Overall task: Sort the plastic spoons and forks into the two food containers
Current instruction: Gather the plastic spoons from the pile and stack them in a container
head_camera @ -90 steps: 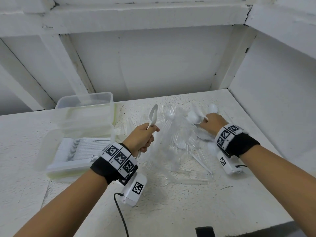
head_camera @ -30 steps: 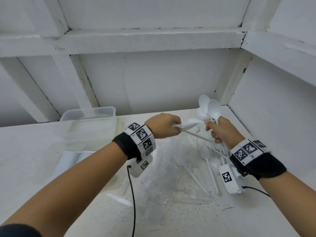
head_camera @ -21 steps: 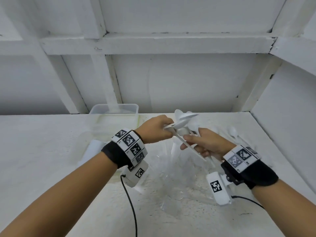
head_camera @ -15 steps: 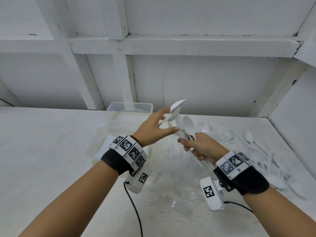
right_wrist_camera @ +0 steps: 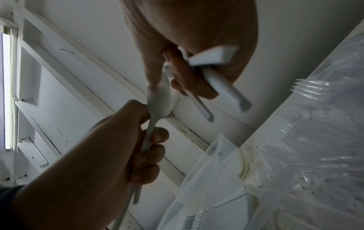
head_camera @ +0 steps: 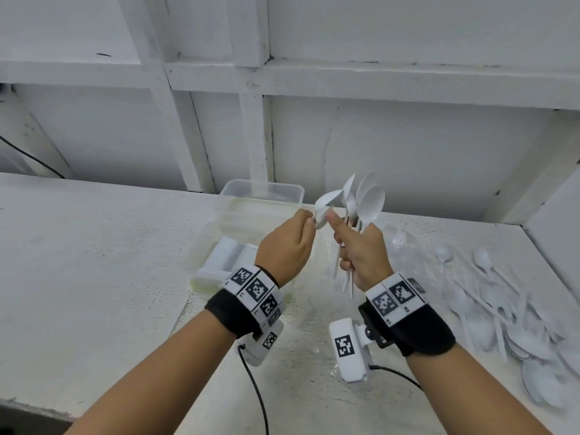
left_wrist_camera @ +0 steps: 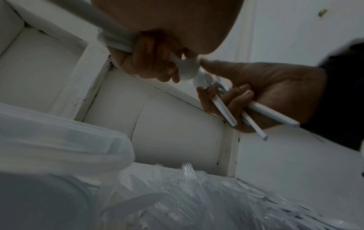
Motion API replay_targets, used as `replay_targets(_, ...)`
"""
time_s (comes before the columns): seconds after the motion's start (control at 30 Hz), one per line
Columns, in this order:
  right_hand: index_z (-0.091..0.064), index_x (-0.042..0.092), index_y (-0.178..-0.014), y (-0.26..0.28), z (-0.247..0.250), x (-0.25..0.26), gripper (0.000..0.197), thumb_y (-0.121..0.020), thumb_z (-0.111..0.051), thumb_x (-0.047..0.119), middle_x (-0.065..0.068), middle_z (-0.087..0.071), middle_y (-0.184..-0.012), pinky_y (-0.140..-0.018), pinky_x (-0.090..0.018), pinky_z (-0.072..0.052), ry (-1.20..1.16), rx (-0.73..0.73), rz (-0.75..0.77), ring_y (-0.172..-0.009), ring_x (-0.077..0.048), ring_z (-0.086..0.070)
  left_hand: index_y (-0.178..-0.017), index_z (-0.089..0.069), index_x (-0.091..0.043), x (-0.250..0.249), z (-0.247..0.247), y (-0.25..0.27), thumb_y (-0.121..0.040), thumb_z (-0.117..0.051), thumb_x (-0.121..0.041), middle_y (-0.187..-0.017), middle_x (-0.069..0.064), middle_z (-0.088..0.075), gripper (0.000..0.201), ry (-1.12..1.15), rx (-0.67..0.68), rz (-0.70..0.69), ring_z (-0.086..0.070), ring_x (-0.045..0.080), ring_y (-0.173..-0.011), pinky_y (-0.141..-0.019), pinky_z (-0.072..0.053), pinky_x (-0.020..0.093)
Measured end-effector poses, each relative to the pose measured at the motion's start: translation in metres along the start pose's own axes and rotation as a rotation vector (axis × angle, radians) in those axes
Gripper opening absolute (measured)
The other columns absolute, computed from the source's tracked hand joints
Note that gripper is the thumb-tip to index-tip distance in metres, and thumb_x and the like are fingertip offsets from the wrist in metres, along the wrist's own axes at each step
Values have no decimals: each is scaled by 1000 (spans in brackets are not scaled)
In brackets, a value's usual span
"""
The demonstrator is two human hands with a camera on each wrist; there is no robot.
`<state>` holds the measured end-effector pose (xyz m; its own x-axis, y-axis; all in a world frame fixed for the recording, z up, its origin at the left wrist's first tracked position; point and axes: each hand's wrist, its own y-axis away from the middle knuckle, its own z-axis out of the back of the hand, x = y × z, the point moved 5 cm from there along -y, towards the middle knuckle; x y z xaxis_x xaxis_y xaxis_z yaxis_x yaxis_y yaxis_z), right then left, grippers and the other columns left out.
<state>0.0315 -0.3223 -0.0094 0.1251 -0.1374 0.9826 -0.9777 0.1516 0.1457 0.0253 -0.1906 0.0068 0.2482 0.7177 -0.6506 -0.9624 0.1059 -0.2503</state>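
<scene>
My right hand grips a bunch of white plastic spoons by the handles, bowls up. My left hand holds white spoons by the handles and their bowls touch the right thumb. In the left wrist view the left fingers curl round a spoon beside the right hand. Both hands hover just right of two clear food containers: the far container looks empty, the near container holds a row of stacked white cutlery. The right wrist view shows spoon handles sticking out under the right palm.
Loose white spoons lie in a pile at the right of the white shelf. Clear plastic forks lie in crinkled wrap behind and under the hands. White walls close in at the back and right. Wrist camera cables trail towards me.
Both hands rose from the pile with spoons and came together. They shifted left towards the containers, and my view turned left. The right hand's bunch now stands upright.
</scene>
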Motion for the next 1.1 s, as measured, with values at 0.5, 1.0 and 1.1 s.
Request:
replay_targets(0.5, -46, 14, -67, -5, 14, 4, 23, -87, -58, 12, -4, -46, -64, -50, -23, -32, 242, -121, 206, -53, -13, -38, -111, -53, -13, 15, -9, -1, -102, -31, -19, -67, 1, -59, 25, 549, 226, 293, -50, 11, -45, -41, -39, 20)
replay_targets(1.0, -49, 7, -80, -15, 14, 15, 8, -83, -57, 6, -8, -42, -67, -47, -23, -31, 484, 78, 255, -53, -15, -38, -102, -56, -14, 10, -23, 16, -102, -28, -24, -62, -2, -44, 30, 789, 601, 421, -36, 9, -45, -43, -29, 19)
replay_targets(1.1, -47, 14, -79, -15, 14, 13, 12, -84, -55, 6, -2, -43, -65, -44, -20, -31, 454, 88, 234, -49, -12, -38, -98, -55, -11, 10, -26, 17, -102, -31, -15, -65, 0, -47, 25, 876, 598, 438, -44, 12, -51, -48, -39, 22)
